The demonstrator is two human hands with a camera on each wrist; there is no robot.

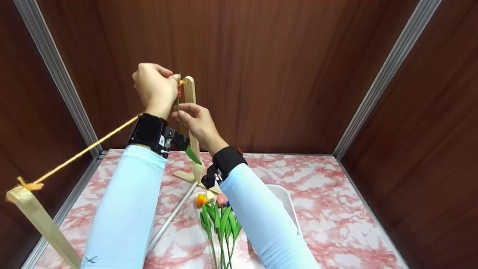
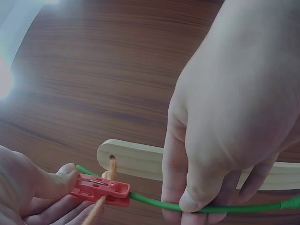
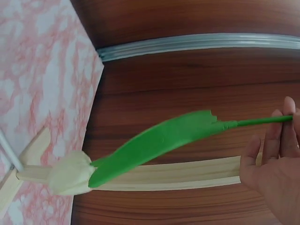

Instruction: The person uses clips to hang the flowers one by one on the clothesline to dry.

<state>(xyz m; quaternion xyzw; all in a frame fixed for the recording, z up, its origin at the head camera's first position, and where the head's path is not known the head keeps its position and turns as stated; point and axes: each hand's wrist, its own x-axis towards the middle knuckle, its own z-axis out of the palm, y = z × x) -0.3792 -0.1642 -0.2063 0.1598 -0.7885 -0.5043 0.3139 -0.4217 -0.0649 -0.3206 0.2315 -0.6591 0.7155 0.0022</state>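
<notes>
At the top of the far wooden post point(image 1: 189, 89), my left hand point(image 1: 157, 84) pinches a red clothespin point(image 2: 101, 188) between thumb and fingers. The clothespin sits at the orange cord point(image 2: 111, 169), near where the cord passes through the post's hole. A green stem runs along the clothespin, its tip poking out by my left thumb. Just below, my right hand point(image 1: 198, 121) pinches that stem of an artificial white tulip point(image 3: 70, 173) between thumb and fingertips. The tulip hangs bloom down, with a long green leaf point(image 3: 159, 143) beside it.
Several artificial tulips point(image 1: 222, 220) lie on the pink marbled table point(image 1: 325, 209). A white container point(image 1: 282, 194) stands partly behind my right forearm. The cord runs to a near wooden post point(image 1: 41, 220) at left; a pale rod point(image 1: 173, 213) lies low between the posts.
</notes>
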